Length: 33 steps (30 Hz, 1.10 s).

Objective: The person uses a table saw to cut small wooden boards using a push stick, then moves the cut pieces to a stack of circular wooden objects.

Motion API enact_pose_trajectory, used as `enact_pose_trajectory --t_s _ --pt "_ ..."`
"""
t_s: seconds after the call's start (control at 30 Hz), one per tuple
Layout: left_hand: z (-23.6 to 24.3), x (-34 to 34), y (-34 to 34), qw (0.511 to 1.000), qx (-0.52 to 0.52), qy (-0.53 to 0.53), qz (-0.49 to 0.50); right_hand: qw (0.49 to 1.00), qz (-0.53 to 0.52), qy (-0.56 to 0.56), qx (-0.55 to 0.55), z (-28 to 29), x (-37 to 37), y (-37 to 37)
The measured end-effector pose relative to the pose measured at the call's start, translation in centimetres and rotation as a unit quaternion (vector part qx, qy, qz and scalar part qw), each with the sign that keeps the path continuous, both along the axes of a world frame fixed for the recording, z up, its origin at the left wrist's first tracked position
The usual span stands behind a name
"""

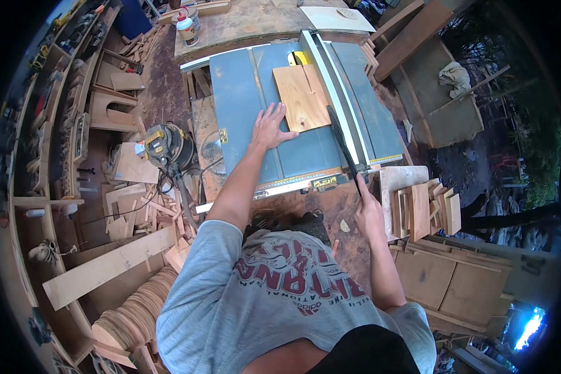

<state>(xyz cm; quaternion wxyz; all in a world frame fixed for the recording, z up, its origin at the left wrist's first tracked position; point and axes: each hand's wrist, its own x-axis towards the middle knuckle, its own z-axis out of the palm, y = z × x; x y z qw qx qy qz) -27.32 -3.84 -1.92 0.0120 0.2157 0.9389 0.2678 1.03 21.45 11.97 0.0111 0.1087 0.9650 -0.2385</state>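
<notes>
A rectangular wooden board (302,93) lies on the grey table saw top (236,81), beside the metal fence (354,131) and just in front of a yellow insert (296,57); the blade is not clearly visible. My left hand (268,129) is spread open at the board's near-left corner, fingers and thumb against its edges. My right hand (367,206) is closed around a long black push stick (346,146), whose far end reaches the board's right edge near the fence.
Behind the saw is a workbench (243,25) with a glue bottle (187,32). A shop vacuum (165,149) and wood offcuts (127,212) sit at left, beside shelving (62,124). Stacked wooden pieces (430,212) stand at near right; a leaning plank (400,43) is at far right.
</notes>
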Motion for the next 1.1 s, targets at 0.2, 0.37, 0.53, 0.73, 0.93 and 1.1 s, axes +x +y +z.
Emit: enact_pose_trajectory --t_s 0.2,0.37,0.53,0.73,0.93,1.1 --pt "-0.4 -2.3 -0.2 0.999 0.026 0.028 0.002 0.999 -0.017 -0.044 0.005 0.3 -2.7 -0.5" --pt "1.3 -3.9 -0.2 0.994 0.045 -0.098 0.022 1.000 -0.002 -0.018 0.023 -0.1 -5.1 -0.6" --pt "0.5 -5.5 -0.2 0.994 0.072 -0.075 0.030 0.999 -0.006 -0.029 0.026 0.3 -7.4 -1.4" --pt "0.0 -9.3 0.2 0.996 0.057 -0.055 0.042 0.998 -0.007 -0.049 0.035 0.4 -11.2 -1.6" --pt "1.8 -12.1 0.7 0.998 -0.025 -0.052 0.021 0.998 0.005 -0.032 0.048 0.2 -15.5 -1.8" --pt "2.1 -9.8 -0.1 0.994 -0.105 0.024 -0.018 0.999 0.014 -0.025 0.040 0.6 -21.7 -1.3"
